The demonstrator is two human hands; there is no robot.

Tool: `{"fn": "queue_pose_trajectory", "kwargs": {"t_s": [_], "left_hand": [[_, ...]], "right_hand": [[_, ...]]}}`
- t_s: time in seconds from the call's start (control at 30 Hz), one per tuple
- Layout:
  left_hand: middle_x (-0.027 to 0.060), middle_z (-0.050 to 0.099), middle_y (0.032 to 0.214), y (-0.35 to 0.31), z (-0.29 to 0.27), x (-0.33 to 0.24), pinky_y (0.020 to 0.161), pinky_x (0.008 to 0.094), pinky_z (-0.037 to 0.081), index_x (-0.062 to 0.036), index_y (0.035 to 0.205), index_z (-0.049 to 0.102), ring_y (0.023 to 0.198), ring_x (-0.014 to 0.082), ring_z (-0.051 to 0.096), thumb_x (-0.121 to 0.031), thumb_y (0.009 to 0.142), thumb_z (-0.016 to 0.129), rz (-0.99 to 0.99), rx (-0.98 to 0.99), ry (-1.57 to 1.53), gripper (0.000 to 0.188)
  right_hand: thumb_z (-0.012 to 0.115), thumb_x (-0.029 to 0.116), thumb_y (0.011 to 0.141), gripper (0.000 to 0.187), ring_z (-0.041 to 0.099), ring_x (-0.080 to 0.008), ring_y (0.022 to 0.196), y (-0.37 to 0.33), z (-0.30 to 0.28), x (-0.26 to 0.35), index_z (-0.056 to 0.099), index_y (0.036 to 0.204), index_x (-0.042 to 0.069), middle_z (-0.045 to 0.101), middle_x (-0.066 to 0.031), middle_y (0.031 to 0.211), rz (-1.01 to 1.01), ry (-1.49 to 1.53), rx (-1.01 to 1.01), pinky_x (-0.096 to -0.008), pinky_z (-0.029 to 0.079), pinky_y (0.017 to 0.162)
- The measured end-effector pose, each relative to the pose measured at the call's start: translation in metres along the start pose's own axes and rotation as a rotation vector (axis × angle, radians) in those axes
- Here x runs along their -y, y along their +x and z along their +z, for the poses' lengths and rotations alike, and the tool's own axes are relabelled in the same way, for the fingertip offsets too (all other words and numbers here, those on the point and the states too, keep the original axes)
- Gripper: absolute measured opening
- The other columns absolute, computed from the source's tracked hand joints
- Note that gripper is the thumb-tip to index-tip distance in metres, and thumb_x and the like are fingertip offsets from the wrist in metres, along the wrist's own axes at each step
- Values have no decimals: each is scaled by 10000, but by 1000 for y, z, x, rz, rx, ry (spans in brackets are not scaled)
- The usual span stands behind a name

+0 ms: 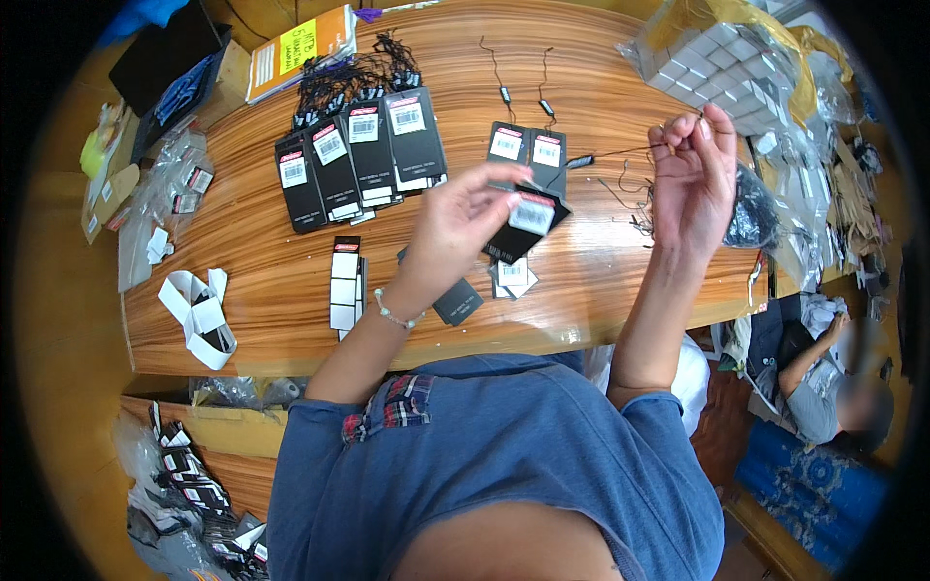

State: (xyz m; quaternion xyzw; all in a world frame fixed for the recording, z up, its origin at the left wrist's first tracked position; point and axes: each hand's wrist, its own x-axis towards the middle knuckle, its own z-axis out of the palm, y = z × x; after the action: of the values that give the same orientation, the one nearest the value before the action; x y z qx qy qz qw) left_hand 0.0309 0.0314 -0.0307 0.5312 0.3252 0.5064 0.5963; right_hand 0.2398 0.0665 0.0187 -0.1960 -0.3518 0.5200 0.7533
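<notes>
My left hand [462, 225] grips a black hang tag [530, 215] with a white barcode sticker, tilted above the table. Its fingers and thumb close on the tag's upper edge. Further right, my right hand [694, 179] is raised, palm showing, thumb and fingertips pinched together; what they hold is too small to make out. A thin black string with a small plastic seal [580, 162] stretches from near the held tag toward this hand. Just behind the held tag lie two black hang tags [507, 142] with strings laid out straight. Below it are more tags and white stickers [513, 273].
Stacked black hang tags [371, 145] with bunched strings stand at the back left. A sticker strip [345, 286] and a curled white band [199, 318] lie nearer. Loose strings [628, 194] and a bag of black strings [753, 208] are right, beneath bagged white boxes [712, 63]. Another person [823, 392] is far right.
</notes>
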Motion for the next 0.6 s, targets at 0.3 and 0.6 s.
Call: {"fn": "queue_pose_trajectory", "kwargs": {"t_s": [0.3,0.6], "left_hand": [[93,592,985,9,-4,-24,800,215,482,35,1064,547,908,123,581,45,798,583,76,-241,151,269],[94,604,971,12,2,-24,797,213,484,41,1031,567,881,115,588,46,791,595,98,-251,129,242]], "right_hand": [[552,-47,785,65,613,-125,741,-38,32,-26,576,845,-46,619,-74,784,19,-847,239,-228,477,676],[573,-37,714,79,564,-141,592,-45,42,-38,551,782,-3,573,-78,678,-197,-1114,324,-248,454,572]]}}
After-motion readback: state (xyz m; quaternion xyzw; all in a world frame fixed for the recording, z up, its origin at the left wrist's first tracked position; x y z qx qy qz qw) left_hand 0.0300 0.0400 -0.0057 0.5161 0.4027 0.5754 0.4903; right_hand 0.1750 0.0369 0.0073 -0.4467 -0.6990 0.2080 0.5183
